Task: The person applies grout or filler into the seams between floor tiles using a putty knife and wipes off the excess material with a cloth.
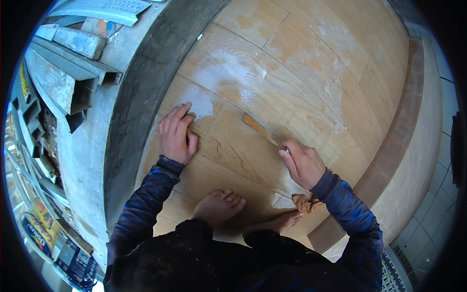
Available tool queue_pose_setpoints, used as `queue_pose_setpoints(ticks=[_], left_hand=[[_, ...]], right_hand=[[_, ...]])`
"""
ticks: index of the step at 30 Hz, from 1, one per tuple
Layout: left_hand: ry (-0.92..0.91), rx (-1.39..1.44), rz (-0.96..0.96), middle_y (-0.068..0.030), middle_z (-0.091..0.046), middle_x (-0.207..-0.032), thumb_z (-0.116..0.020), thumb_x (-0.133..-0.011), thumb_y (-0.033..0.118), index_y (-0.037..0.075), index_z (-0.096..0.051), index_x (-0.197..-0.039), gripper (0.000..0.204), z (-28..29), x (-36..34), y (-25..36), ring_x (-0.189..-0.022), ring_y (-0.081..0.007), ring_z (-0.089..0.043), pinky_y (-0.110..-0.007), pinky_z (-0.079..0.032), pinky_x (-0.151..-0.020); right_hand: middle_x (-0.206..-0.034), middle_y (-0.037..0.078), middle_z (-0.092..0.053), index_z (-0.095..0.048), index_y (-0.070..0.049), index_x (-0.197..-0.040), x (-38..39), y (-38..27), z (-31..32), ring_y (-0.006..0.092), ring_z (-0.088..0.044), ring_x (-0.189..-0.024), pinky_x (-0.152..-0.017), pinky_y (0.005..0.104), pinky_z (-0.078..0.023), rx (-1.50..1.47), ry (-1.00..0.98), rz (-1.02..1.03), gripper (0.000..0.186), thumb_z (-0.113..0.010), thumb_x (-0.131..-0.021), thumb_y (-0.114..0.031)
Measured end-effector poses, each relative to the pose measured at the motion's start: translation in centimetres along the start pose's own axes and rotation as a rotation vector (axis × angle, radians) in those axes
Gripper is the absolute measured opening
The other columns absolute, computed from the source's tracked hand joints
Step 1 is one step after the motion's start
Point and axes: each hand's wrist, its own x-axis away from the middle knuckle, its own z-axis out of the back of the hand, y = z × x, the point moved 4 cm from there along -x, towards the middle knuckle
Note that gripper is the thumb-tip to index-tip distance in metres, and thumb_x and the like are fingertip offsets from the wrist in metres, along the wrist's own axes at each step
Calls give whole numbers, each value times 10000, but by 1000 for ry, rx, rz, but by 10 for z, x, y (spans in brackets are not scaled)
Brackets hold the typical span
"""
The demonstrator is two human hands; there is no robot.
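Palm down, my left hand point(176, 136) leans on the wood-look floor tiles point(228, 146), its fingers loosely extended and the thumb apart from them, with nothing in its hold. To its right, a little nearer to my body, my right hand point(305, 164) is curled firmly around one end of a flat-bladed scraper point(261, 129); the narrow, brownish blade reaches out past my thumb and forefinger, up and leftward into the space between both hands. Whether its tip touches the tiles I cannot tell. Just beside my left fingertips lies a whitish film point(202, 103), thinning out farther ahead of both hands. Below my right hand, a crumpled brown cloth point(305, 203) lies beside my right foot point(282, 223), bare like my left foot point(220, 205). Left of my left hand runs a grey concrete ledge point(148, 73), bearing square metal tubes point(58, 87). Well to the right of my right hand, a brown tile border point(379, 168) edges the floor
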Motion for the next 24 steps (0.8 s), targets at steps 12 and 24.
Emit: queue_pose_setpoints(ticks=[12, 24], left_hand=[[27, 210, 51, -120, -617, -1397, -773, -826, 18, 46, -633, -1315, 509, 6, -33, 36, -1270, -330, -583, -409, -471, -1019], [6, 282, -391, -33, -750, -987, -706, -746, 63, 91, -771, -980, 245, -30, -63, 83, -926, -188, -699, -362, -496, -882]], right_hand=[[-748, 215, -694, -538, -65, -1037, -41, -39, -23, 433, -695, -657, -585, 544, -553, 300, 42, -47, 269, -517, -1072, -331], [-662, 204, -671, -555, -52, -1006, 0, -27, -7, 415, -694, -619, -557, 530, -548, 340, -48, -209, 275, -534, -1056, -321]])
